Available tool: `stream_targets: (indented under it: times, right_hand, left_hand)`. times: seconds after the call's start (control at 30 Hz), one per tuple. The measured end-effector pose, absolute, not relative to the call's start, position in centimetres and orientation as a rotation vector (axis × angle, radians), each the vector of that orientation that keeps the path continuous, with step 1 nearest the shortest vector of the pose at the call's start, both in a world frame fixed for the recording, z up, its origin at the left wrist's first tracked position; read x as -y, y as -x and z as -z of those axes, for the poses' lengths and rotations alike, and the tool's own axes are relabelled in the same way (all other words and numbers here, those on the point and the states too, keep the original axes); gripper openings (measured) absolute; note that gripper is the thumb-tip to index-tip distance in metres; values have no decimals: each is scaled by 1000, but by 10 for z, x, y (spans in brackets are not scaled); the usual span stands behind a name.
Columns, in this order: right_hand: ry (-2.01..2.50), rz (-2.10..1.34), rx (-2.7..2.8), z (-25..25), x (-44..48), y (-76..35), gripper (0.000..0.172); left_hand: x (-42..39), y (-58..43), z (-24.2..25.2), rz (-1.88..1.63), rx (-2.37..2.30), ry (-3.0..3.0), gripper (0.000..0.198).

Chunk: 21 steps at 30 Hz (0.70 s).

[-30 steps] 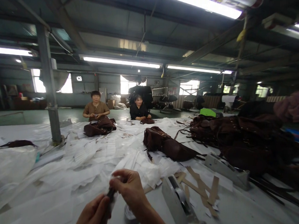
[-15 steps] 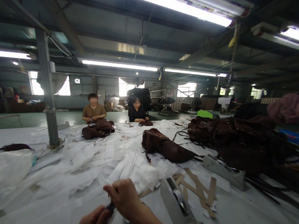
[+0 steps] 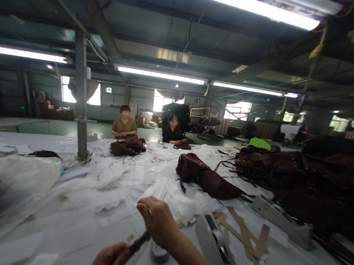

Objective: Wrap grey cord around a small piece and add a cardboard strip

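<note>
At the bottom of the view, my left hand (image 3: 110,259) pinches the lower end of a slim, dark strap-like piece (image 3: 139,243), whose exact kind I cannot make out. My right hand (image 3: 158,222) is closed over its upper end, fingers curled and pointing left; its grip is partly hidden by the back of the hand. Just under my right wrist lies a round grey roll (image 3: 159,253). A grey tape dispenser (image 3: 214,240) stands close to the right of my right forearm.
Brown cardboard strips (image 3: 248,238) lie beyond the dispenser, near a second tape dispenser (image 3: 280,218). A brown bag (image 3: 204,174) lies ahead; a brown bag pile (image 3: 295,173) rises right. White sheets (image 3: 99,208) cover the table. Two people sit opposite; a post (image 3: 82,101) stands left.
My view has turned left, so the scene sits further right. My hands have drawn apart, with more of the dark strap-like piece showing between them. The round roll shows more fully.
</note>
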State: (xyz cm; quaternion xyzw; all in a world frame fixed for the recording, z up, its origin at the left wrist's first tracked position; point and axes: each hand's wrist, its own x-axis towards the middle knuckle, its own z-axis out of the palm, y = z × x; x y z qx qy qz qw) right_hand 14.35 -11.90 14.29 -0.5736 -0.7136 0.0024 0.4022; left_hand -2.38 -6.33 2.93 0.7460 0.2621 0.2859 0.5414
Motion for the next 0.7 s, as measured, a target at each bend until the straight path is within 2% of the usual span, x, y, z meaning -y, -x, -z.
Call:
stream_targets:
  times: [0.13, 0.2, 0.43, 0.57, 0.7]
  right_hand:
    - [1625, 88, 2041, -117, 120, -123, 56]
    - [1700, 75, 1974, -99, 117, -122, 59]
    - [1613, -174, 1441, -80, 94, -127, 54]
    - [1521, -369, 1102, -74, 76, -117, 53]
    - [1437, -614, 808, -60, 61, -110, 45]
  left_hand:
    - [72, 25, -57, -667, -521, -1804, 40]
    - [74, 29, -60, -658, -536, -1794, 39]
    - [63, 41, -26, -505, -589, -1605, 39]
    - [56, 40, -16, -615, -587, -1654, 44]
    - [52, 35, -2, -773, -643, -1637, 50]
